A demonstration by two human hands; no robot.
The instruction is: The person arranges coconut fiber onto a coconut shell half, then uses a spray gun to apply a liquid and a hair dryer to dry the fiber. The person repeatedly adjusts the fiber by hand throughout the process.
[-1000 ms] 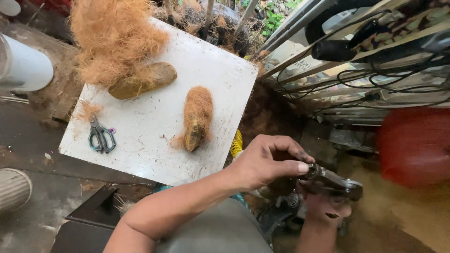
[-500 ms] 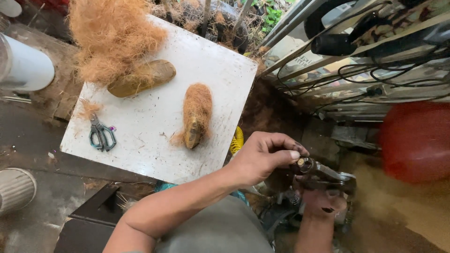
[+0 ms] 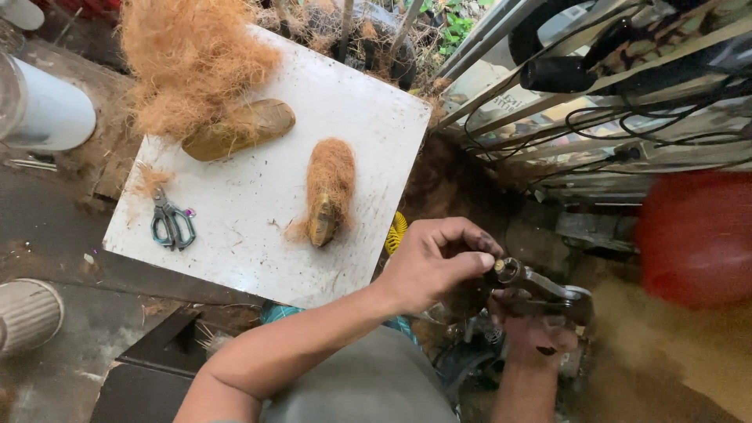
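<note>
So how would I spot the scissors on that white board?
Start at the white board and go to its left edge, below the big heap of coconut fibre. The scissors lie flat there: small, grey-handled, the only metal tool on the board.

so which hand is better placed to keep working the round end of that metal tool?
Probably left: the left hand has fingertips pinching the grey metal tool's round end, while the right hand grips it from beneath.

Soft, even daylight fills the scene, with no hard shadows. The white desk (image 3: 258, 227) is the brightest area, slightly washed out. The ground below is dim. A red object (image 3: 693, 235) at the right edge is blurred, and lines bend near the frame edges.
</note>
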